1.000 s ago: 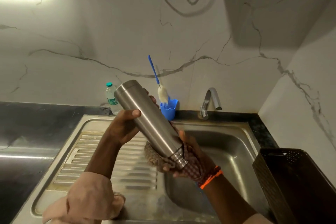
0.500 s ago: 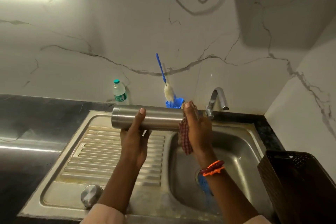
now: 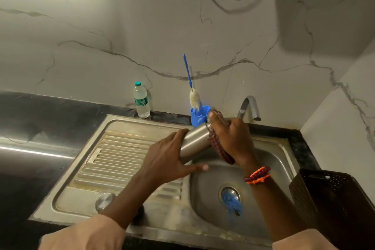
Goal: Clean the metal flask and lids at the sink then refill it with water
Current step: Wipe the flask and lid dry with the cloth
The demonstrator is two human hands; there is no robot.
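Observation:
The steel flask (image 3: 193, 141) is held over the sink basin (image 3: 280, 160), tilted with its mouth end up and away from me. My left hand (image 3: 170, 160) grips its lower body, thumb stretched toward the basin. At the flask's upper end my right hand (image 3: 231, 138) holds a red checked cloth (image 3: 218, 146) pressed round the metal, so the mouth is hidden. A round steel lid (image 3: 104, 201) lies on the drainboard (image 3: 121, 160) near the front edge. A dark object (image 3: 139, 212) sits just behind my left forearm, mostly hidden.
A tap (image 3: 248, 108) stands behind the basin, no water running. A blue holder (image 3: 198, 116) with a bottle brush (image 3: 191, 91) sits at the back edge, a small plastic bottle (image 3: 141, 100) to its left. A dark perforated basket (image 3: 334, 201) stands at right. Something blue (image 3: 231, 202) covers the drain.
The flask swung from level over the drainboard to tilted over the basin. My left hand slid to its lower end, and my right hand with the cloth stayed on its other end.

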